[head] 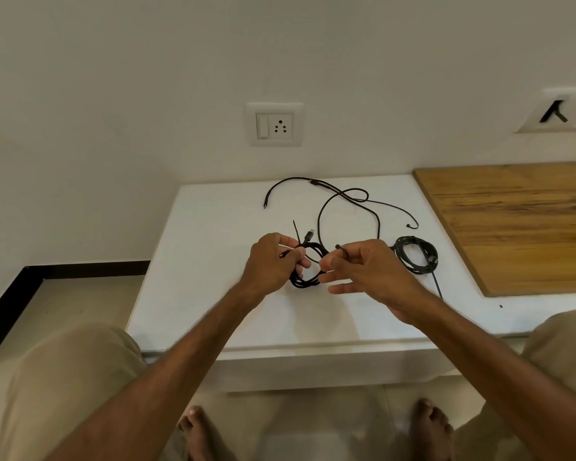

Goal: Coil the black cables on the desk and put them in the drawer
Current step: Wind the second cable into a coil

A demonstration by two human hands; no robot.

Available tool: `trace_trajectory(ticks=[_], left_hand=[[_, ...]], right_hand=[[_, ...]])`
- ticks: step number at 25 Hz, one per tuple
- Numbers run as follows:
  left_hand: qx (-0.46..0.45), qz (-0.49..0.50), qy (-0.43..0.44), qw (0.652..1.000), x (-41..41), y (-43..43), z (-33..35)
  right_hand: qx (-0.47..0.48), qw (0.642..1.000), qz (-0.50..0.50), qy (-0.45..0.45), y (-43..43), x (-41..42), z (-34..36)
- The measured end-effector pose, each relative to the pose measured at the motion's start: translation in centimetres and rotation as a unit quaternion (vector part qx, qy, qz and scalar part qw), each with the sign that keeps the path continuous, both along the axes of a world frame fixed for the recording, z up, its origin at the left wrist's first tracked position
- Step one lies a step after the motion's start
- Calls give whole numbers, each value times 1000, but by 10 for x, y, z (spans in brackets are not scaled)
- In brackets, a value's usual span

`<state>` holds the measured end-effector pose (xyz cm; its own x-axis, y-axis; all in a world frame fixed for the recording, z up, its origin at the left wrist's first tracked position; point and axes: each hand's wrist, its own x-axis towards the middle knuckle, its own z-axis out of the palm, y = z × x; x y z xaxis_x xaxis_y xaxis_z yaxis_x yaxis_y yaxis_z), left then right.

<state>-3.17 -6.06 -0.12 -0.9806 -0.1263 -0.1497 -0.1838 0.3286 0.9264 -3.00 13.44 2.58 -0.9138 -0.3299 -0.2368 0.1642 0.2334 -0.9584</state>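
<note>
Above the middle of the white desk, my left hand grips a black cable wound into a small coil, with a plug and a loose tail sticking up behind it. My right hand pinches a strand of the same cable between thumb and forefinger, the other fingers spread. A second black cable lies uncoiled in loose loops at the back of the desk. A finished coil rests on the desk right of my right hand. No drawer is in view.
A wooden board covers the desk's right part. A wall socket sits behind the desk, another plate at far right. My knees and bare feet are below the front edge. Floor lies to the left.
</note>
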Motion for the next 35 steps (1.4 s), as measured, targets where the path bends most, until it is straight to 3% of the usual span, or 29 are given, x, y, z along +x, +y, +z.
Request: trace_trajectory(ticks=[4, 9, 15, 19, 27, 35], left_hand=[[-22, 4, -7, 1000, 1, 6, -1], [-47, -13, 5, 999, 2, 9, 0], [-113, -124, 65, 984, 14, 20, 7], [-113, -139, 83, 980, 18, 24, 10], [-51, -105, 28, 993, 12, 14, 8], [-78, -119, 61, 988, 13, 15, 9]], right_hand=[[37, 990, -82, 111, -4, -2, 1], [-20, 989, -96, 113, -5, -2, 4], [17, 980, -116, 160, -4, -4, 0], [51, 976, -84, 193, -3, -4, -4], [-53, 990, -66, 111, -6, 0, 5], [-112, 993, -35, 26, -1, 0, 11]])
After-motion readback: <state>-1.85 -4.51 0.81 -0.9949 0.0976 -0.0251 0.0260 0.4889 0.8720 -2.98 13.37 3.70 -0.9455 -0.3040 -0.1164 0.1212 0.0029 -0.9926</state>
